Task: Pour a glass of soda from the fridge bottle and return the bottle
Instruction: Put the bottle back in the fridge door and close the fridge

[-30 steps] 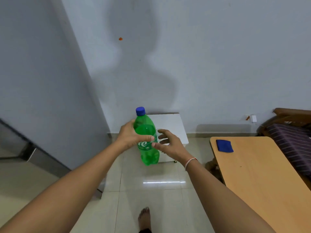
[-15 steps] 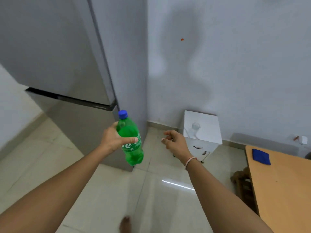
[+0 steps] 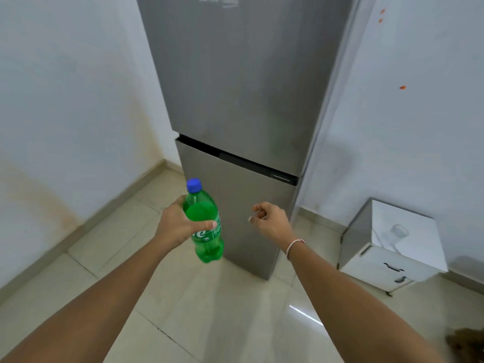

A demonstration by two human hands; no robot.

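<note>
My left hand [image 3: 176, 225] grips a green soda bottle [image 3: 205, 231] with a blue cap, held upright in front of the fridge's lower door. The grey two-door fridge [image 3: 243, 100] stands straight ahead with both doors closed. My right hand [image 3: 271, 221] hangs in the air to the right of the bottle, fingers loosely curled and holding nothing, level with the lower door's right side. A clear glass [image 3: 396, 231] stands on the white cabinet at the right; what is in it cannot be made out.
A small white drawer cabinet [image 3: 387, 260] on castors stands right of the fridge against the wall. White walls close in on the left and right. Pale floor tiles [image 3: 222, 318] stretch between me and the fridge.
The view has swung left, bringing the fridge straight ahead. My right hand let go of the bottle and drew apart from it; my left hand kept its hold.
</note>
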